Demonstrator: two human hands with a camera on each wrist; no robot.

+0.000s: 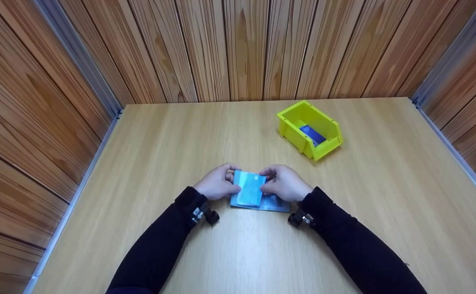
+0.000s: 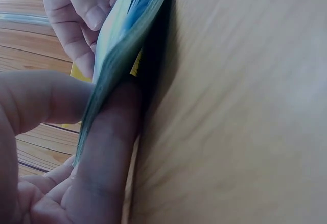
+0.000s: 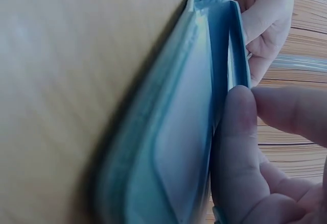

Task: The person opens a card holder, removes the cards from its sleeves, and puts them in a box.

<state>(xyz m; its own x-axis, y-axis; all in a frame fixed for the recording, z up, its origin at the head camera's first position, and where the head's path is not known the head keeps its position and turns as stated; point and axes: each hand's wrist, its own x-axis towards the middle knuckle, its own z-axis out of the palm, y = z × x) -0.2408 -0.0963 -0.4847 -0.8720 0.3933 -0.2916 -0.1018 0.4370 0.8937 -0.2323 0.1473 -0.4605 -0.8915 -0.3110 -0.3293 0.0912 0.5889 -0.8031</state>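
A light blue bifold wallet (image 1: 249, 188) lies partly raised off the table in front of me, its narrower upper flap folded over the wider lower part. My left hand (image 1: 218, 183) pinches its left edge; in the left wrist view one finger (image 2: 104, 142) goes beneath the cover and another digit presses from above. On the other side, my right hand (image 1: 289, 184) pinches the right edge of the upper flap between thumb and finger. The right wrist view shows the wallet (image 3: 179, 127) spread apart, with a pale pocket inside the lower part. What the pockets hold cannot be made out.
A yellow-green open-front bin (image 1: 293, 131) stands beyond my right hand, set at an angle. Inside it lies a flat dark blue object (image 1: 313, 135). Wood-plank walls (image 1: 246, 49) border the light wooden table (image 1: 172, 139) at the back and both sides.
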